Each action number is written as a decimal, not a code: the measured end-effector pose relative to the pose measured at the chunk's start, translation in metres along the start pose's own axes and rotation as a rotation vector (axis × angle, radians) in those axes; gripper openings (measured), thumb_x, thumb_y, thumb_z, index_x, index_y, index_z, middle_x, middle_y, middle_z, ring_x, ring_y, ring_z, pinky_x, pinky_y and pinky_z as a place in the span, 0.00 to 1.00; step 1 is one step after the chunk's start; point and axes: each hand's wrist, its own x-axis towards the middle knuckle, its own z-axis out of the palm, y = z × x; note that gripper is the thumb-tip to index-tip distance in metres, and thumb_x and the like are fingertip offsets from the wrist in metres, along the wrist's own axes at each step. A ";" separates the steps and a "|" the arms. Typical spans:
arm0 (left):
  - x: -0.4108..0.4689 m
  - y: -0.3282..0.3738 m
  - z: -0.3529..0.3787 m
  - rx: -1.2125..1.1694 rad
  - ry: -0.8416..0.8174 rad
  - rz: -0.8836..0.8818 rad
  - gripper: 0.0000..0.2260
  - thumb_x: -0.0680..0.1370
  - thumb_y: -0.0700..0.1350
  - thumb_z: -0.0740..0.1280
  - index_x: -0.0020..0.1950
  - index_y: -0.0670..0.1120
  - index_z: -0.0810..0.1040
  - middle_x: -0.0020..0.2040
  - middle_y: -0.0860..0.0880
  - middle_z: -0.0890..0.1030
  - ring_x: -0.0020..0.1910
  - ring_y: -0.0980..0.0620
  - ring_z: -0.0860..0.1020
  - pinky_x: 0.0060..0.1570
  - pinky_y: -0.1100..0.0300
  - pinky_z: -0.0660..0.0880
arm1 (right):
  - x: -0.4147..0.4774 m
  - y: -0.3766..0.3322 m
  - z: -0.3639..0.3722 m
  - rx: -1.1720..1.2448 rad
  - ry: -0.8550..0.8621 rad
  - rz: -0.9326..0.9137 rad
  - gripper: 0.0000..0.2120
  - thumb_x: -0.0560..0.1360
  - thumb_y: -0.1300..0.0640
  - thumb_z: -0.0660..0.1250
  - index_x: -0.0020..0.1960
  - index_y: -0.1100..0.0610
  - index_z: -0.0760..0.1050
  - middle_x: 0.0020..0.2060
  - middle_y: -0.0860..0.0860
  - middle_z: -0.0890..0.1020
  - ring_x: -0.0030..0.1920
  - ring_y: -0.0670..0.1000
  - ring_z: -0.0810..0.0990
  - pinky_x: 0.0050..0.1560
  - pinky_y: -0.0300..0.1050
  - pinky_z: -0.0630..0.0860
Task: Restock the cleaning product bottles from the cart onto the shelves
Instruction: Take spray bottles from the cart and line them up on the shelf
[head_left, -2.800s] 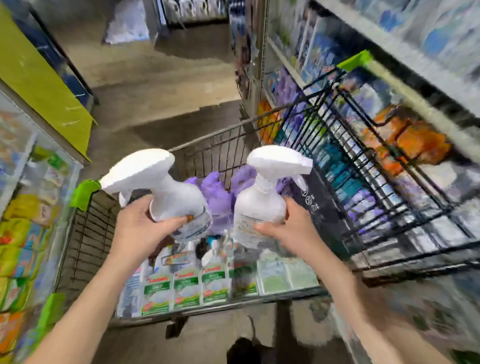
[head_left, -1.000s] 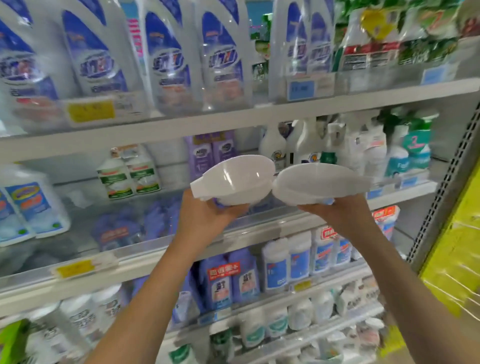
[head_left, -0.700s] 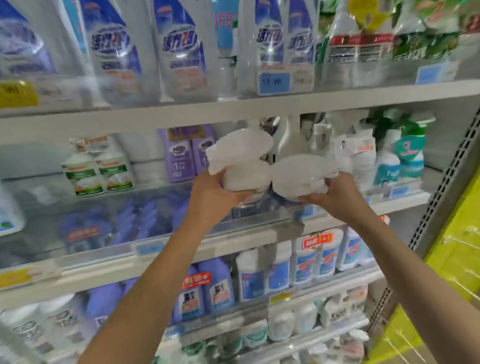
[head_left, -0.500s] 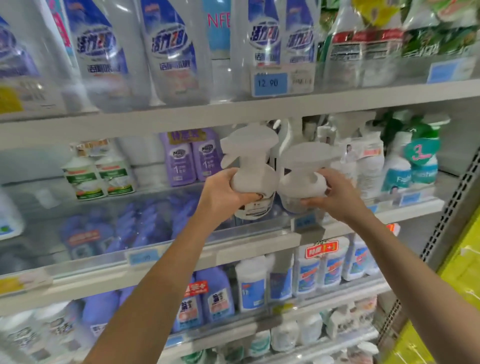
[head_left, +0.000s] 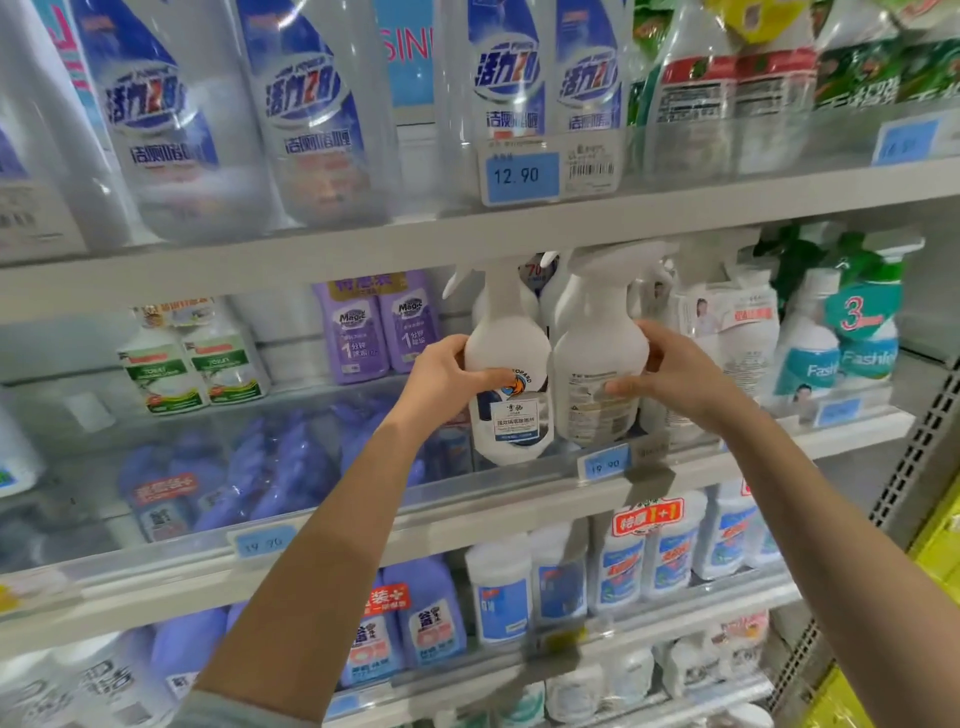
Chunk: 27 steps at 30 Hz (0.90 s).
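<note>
Fingers (head_left: 655, 338) curl round two upright bottles: left hand (head_left: 441, 382) on left bottle (head_left: 506, 343), right hand (head_left: 683, 379) on right bottle (head_left: 597, 338)

I have both arms stretched up and forward, left grip (head_left: 448, 378) and right grip (head_left: 675, 382) curled, thumbs pointing inward

Before me rise pale grey metal shelves (head_left: 675, 208), tier over tier, each fronted by a clear plastic rail (head_left: 519, 483) with blue price tags (head_left: 522, 175) — at my right a perforated grey upright (head_left: 930, 441), a bright yellow panel (head_left: 943, 551) just beyond it.
</note>
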 end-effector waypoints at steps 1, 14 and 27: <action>0.000 -0.001 0.001 -0.008 0.002 0.001 0.19 0.68 0.47 0.77 0.56 0.47 0.76 0.49 0.51 0.82 0.46 0.53 0.81 0.50 0.52 0.79 | -0.001 0.000 -0.001 0.000 -0.007 -0.008 0.29 0.65 0.64 0.77 0.63 0.51 0.71 0.50 0.47 0.81 0.50 0.45 0.80 0.45 0.38 0.76; -0.004 -0.001 0.009 -0.060 0.027 0.016 0.16 0.72 0.46 0.74 0.57 0.48 0.73 0.46 0.54 0.80 0.43 0.60 0.78 0.37 0.68 0.74 | -0.005 0.018 0.009 0.114 0.112 -0.020 0.26 0.67 0.61 0.76 0.62 0.55 0.71 0.52 0.50 0.81 0.53 0.51 0.80 0.52 0.51 0.79; -0.008 -0.008 0.005 -0.020 0.010 0.017 0.21 0.68 0.42 0.76 0.58 0.45 0.74 0.52 0.49 0.82 0.51 0.51 0.80 0.50 0.54 0.79 | 0.006 0.002 -0.008 0.069 -0.126 0.020 0.29 0.71 0.63 0.72 0.69 0.52 0.68 0.53 0.48 0.82 0.52 0.47 0.82 0.52 0.49 0.80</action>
